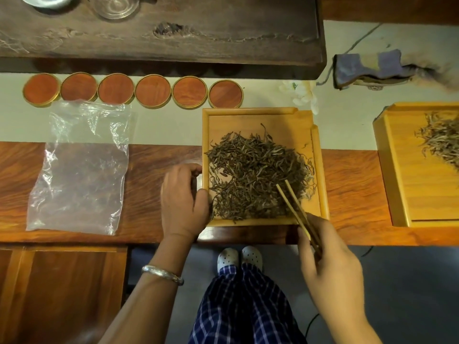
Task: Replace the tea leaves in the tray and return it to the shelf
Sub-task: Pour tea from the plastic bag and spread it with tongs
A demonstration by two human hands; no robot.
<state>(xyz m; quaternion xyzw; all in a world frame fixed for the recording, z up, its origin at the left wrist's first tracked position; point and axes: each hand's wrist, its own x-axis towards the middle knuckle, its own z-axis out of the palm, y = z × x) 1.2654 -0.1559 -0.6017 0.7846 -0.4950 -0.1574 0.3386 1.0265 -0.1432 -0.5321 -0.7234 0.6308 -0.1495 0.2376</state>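
Seen from the head camera, one square bamboo tray (320, 170) of dark tea leaves (255, 175) sits at the wooden counter's (154, 155) edge. The left hand (182, 202) curls its fingers over the tray's left rim; the right hand (331, 266) pinches bamboo tongs (296, 207), tips slightly apart in the leaves. Six round wooden coasters (134, 90), one empty clear plastic bag (79, 167) and a second tray (397, 170) lie nearby.

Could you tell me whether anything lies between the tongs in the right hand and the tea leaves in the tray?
Nothing visible does. The wooden tongs in the right hand already reach over the tray rim, tips in the tea leaves.
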